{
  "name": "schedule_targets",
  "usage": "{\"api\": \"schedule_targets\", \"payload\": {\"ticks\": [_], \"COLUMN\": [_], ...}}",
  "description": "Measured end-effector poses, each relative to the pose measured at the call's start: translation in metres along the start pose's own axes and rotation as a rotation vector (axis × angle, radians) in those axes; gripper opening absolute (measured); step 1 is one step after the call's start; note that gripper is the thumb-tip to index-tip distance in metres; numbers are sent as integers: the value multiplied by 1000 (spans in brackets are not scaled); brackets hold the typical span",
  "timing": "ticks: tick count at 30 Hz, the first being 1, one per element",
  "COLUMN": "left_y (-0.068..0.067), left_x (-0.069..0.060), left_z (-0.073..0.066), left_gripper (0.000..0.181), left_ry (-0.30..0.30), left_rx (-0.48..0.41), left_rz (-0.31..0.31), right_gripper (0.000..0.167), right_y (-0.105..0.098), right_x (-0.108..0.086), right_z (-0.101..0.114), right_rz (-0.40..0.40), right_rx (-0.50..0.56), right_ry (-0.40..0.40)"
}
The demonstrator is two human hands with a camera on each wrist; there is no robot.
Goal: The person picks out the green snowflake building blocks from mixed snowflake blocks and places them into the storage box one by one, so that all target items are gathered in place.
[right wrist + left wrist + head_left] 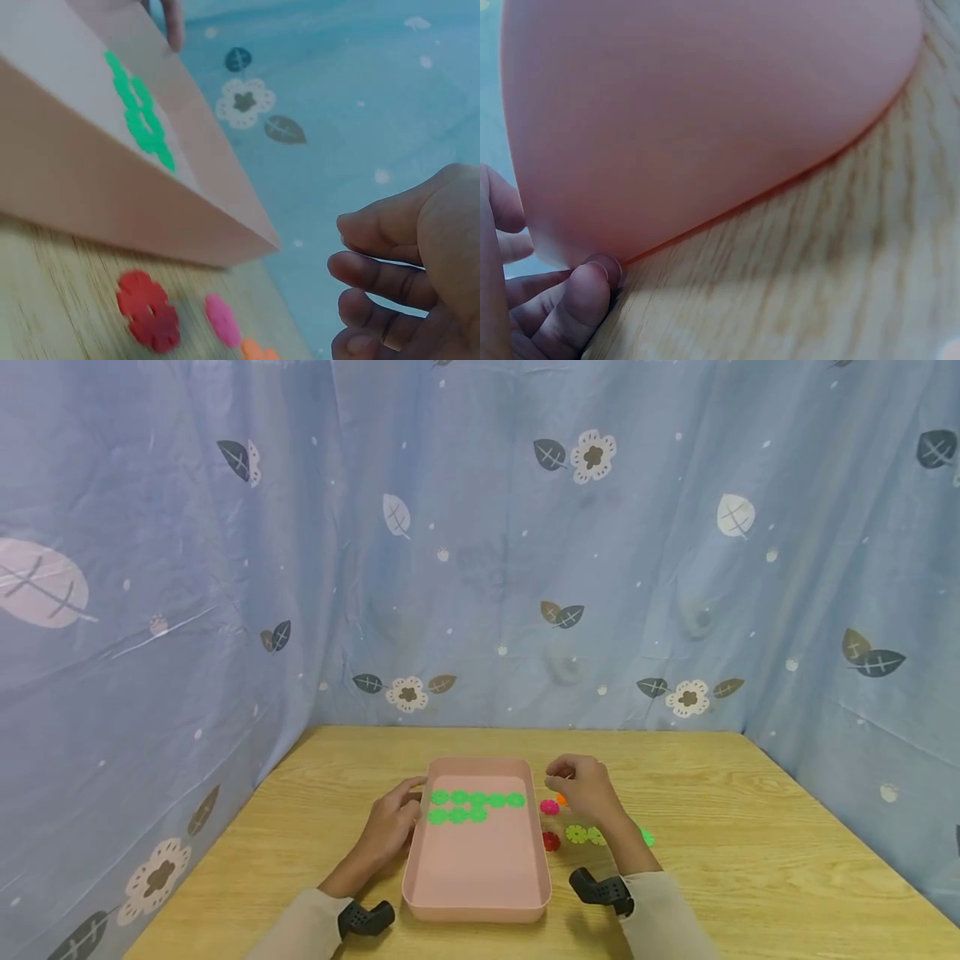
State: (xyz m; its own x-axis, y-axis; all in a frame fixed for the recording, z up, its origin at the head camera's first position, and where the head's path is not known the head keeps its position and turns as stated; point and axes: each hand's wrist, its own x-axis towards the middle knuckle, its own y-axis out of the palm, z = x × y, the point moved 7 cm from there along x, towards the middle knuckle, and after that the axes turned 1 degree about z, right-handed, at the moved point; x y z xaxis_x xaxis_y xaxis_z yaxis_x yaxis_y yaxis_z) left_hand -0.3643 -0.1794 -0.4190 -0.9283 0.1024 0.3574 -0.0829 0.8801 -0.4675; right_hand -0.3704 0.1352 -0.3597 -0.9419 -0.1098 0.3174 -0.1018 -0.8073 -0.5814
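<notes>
A pink rectangular tray (480,881) lies on the table, with two rows of linked green flower-shaped pieces (477,799) in its far half. My left hand (393,821) rests against the tray's left side; in the left wrist view its fingertips (589,289) touch the outer wall near a corner. My right hand (588,785) is above the table just right of the tray. In the right wrist view its fingers bend loosely, and nothing shows between them and the thumb. Below it lie a pink piece (550,807), an orange piece (562,799) and dark red pieces (148,310).
Yellow-green flower pieces (577,834) lie right of the tray, partly behind the right forearm. A bright green piece (648,837) shows past that forearm. Blue patterned curtains (480,568) enclose the wooden table (750,860) at the back and sides.
</notes>
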Motion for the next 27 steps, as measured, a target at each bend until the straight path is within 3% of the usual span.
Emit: {"api": "schedule_targets", "payload": {"ticks": [16,27], "left_y": [2,1], "left_x": [0,0], "left_z": [-1,0], "left_gripper": [51,50], "left_ry": [-8,1], "left_rx": [-2,4], "left_rz": [11,5], "right_gripper": [19,31], "right_y": [-35,-54], "right_x": [-9,-15], "right_z": [-47,-82], "right_rz": [15,97], "right_rx": [-86,-106], "right_ry": [136,281]}}
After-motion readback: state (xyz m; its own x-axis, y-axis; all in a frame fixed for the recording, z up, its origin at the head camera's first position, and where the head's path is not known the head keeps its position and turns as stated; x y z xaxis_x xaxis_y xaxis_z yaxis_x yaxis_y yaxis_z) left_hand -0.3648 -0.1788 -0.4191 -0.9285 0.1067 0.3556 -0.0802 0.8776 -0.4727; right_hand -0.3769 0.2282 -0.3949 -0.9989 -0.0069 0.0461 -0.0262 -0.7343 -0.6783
